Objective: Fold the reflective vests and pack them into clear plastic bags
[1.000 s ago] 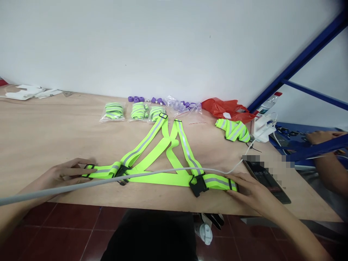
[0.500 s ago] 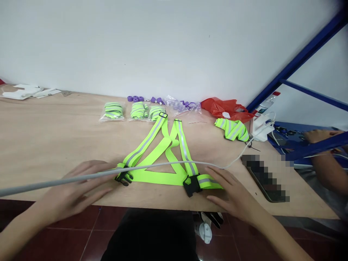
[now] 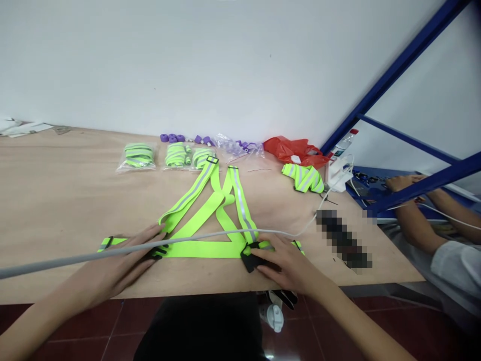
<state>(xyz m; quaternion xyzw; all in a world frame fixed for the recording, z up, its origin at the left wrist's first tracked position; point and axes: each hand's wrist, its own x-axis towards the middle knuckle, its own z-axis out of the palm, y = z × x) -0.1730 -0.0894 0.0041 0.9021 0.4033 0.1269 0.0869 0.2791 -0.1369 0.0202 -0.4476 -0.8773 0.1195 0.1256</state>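
Observation:
A fluorescent yellow-green reflective harness (image 3: 205, 249) with grey stripes lies spread on the wooden table. My left hand (image 3: 122, 260) rests over its left black buckle, fingers stretched out, with only the prongs showing past them. Over on the other side, my right hand (image 3: 287, 260) lies across the strap beside the right black buckle (image 3: 251, 260). Its fingertips reach the buckle, and thumb and fingers are apart. Part of each side strap is hidden under my hands. A grey cable (image 3: 210, 232) crosses in front of the harness.
Bagged reflective straps (image 3: 138, 155), purple rolls (image 3: 172, 138), clear plastic and a red bag (image 3: 295, 149) line the wall. Right of them are a folded strap (image 3: 303, 178), a white power strip (image 3: 337, 173) and a blurred-out dark object (image 3: 343, 240). Another person's arms (image 3: 417, 210) rest beyond a blue frame.
Both hands have moved in over the buckles: the left now covers most of its buckle, and the right has slid left onto the other. The whole view has shifted slightly right.

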